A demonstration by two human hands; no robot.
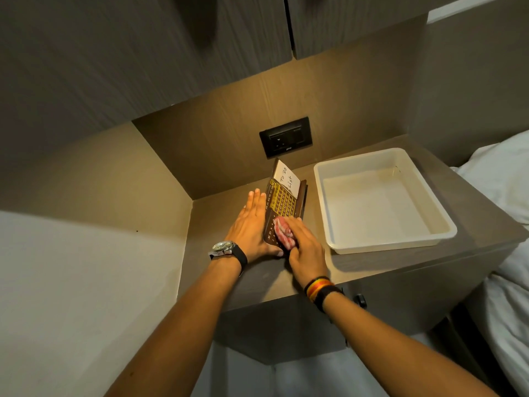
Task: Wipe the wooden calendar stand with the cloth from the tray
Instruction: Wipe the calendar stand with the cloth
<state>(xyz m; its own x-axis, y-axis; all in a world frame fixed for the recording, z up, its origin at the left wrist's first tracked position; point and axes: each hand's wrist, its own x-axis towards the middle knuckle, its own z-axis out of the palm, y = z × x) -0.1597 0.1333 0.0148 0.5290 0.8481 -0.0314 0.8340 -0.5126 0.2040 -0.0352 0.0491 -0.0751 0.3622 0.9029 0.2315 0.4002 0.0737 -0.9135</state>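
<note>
The dark wooden calendar stand (283,200) stands on the bedside shelf (229,285), its yellow date grid and a white "To Do List" card facing up-right. My left hand (250,226) lies flat with straight fingers against the stand's left side, thumb at its near corner. My right hand (305,249) presses a bunched red-and-white cloth (282,229) onto the near lower part of the stand's face. The white plastic tray (423,239) sits to the right with nothing in it.
A black wall socket (285,136) is set in the back panel above the stand. Cabinet doors hang overhead. A wall closes the niche on the left. White bedding (506,196) lies at the right edge, beyond the shelf.
</note>
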